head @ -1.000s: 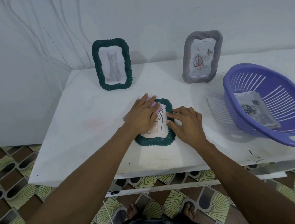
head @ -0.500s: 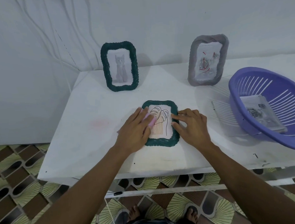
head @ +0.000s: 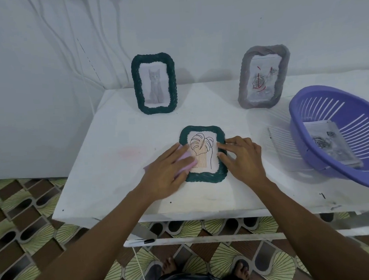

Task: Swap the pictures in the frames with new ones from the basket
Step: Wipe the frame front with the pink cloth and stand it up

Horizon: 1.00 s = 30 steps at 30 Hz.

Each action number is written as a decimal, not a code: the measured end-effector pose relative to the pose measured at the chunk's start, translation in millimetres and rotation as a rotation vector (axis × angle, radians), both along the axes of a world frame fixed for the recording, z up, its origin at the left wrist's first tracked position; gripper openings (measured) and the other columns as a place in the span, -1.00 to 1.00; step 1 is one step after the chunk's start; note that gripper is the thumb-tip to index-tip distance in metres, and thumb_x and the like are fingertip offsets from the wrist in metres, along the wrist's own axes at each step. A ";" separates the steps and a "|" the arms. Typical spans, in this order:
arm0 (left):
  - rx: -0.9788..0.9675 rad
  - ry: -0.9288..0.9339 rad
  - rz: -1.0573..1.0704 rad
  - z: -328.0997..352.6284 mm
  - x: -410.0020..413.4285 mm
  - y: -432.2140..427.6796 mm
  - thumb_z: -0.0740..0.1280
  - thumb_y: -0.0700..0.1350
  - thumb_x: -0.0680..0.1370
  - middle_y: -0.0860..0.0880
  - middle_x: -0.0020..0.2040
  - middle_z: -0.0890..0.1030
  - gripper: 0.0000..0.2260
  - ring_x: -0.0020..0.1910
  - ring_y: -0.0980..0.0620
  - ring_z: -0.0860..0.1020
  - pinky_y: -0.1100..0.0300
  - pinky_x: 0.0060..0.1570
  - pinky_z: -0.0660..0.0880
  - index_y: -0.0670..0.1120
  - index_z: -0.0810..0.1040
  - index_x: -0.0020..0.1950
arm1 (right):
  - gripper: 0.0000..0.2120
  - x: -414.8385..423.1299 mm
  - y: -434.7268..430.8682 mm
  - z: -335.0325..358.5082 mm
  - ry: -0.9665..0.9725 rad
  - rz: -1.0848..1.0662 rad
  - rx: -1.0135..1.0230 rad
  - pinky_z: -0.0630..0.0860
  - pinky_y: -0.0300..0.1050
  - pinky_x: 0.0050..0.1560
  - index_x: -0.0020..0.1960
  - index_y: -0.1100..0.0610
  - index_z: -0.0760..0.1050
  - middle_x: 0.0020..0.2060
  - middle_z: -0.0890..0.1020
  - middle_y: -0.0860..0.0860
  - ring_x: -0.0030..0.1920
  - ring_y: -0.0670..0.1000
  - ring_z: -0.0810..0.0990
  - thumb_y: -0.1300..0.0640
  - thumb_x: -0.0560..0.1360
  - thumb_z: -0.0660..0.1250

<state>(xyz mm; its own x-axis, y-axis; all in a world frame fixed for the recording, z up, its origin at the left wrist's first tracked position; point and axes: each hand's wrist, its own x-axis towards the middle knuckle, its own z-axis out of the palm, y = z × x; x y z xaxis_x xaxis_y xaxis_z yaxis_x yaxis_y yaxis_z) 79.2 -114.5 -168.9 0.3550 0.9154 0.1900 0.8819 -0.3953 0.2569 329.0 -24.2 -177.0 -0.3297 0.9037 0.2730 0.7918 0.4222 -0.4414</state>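
left hand (head: 168, 168) slid off the leaf picture (head: 202, 152).

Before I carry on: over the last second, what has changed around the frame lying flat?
The left hand, pressing the pink cloth, slid off the leaf drawing toward the left edge of the flat frame, so the drawing is now mostly uncovered. The right hand stayed with its fingers on the frame's right edge. Nothing was picked up or let go. The cat frame, grey frame and basket are unmoved.

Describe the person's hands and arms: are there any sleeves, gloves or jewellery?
No sleeve shows anywhere along either arm. The left hand and right hand are ungloved, with no ring, watch or bracelet visible on fingers or wrists.
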 end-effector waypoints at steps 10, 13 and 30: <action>-0.093 0.095 0.620 -2.9 -67.5 -26.4 -0.14 0.12 0.61 -0.18 0.53 0.25 -0.44 0.51 -0.19 0.20 -0.14 0.45 0.20 -0.10 0.27 0.52 | -0.72 2.1 0.2 -0.6 0.019 0.011 0.013 0.32 0.07 0.18 0.19 -0.06 0.60 0.13 0.60 -0.02 0.13 0.05 0.49 -0.05 0.50 0.36; -0.134 0.107 0.759 2.5 -74.8 -30.8 -0.19 0.17 0.57 -0.19 0.56 0.13 -0.38 0.53 -0.20 0.11 -0.16 0.46 0.10 -0.08 0.14 0.56 | -0.73 2.4 -0.2 -0.7 0.029 0.027 0.017 0.37 0.15 0.18 0.18 -0.04 0.61 0.12 0.61 0.00 0.11 0.08 0.50 -0.03 0.50 0.37; -0.149 0.108 0.539 16.0 -31.5 -15.1 -0.22 0.33 0.55 -0.12 0.60 -0.04 -0.31 0.57 -0.09 -0.13 -0.05 0.50 -0.18 -0.02 -0.05 0.59 | -0.64 -1.8 -1.1 4.3 0.011 0.021 -0.035 0.25 0.04 0.21 0.23 -0.14 0.56 0.25 0.56 -0.10 0.24 0.04 0.45 -0.18 0.51 0.20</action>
